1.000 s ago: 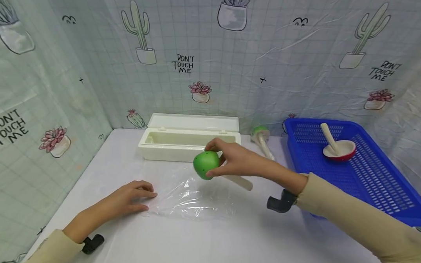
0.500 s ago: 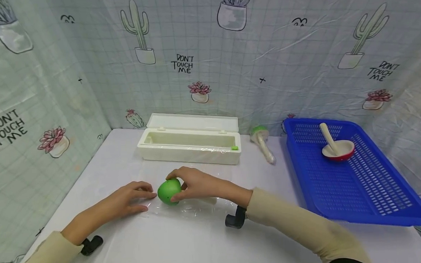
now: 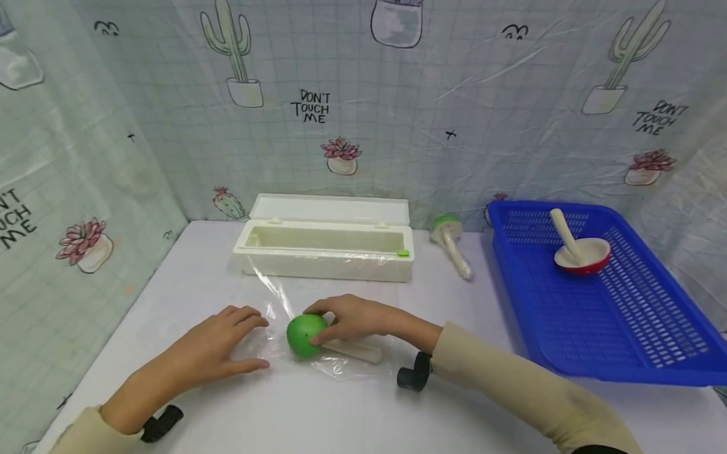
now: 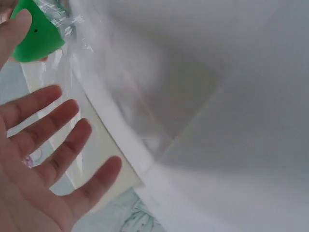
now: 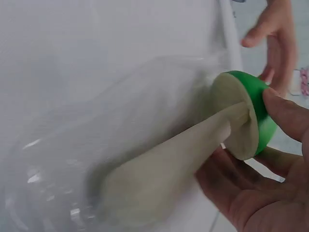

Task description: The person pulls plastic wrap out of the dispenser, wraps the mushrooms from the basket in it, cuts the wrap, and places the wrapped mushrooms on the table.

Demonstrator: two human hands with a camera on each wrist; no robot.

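My right hand (image 3: 358,317) grips the green cap of a toy mushroom (image 3: 304,336) with thumb and fingers. The cap faces left, and its cream stem (image 5: 164,174) points to the right, low over a sheet of clear plastic wrap (image 3: 339,372). To the left, my left hand (image 3: 207,349) is held with fingers and thumb spread, nothing between them, its fingertips near the wrap's left edge. In the left wrist view the left hand (image 4: 43,154) has its palm showing, and the green cap (image 4: 38,41) appears at the top left.
Behind the wrap stands a long white box (image 3: 316,264) with its lid raised. A second green-capped mushroom (image 3: 452,247), wrapped in film, lies right of the box. The blue basket (image 3: 587,325) at the right holds a red-capped mushroom (image 3: 586,268), stem up.
My right hand has carried the mushroom left and down to the wrap, then slightly back right. The left hand's fingers have spread wider, and the wrap now shows a bright fold towards the box.
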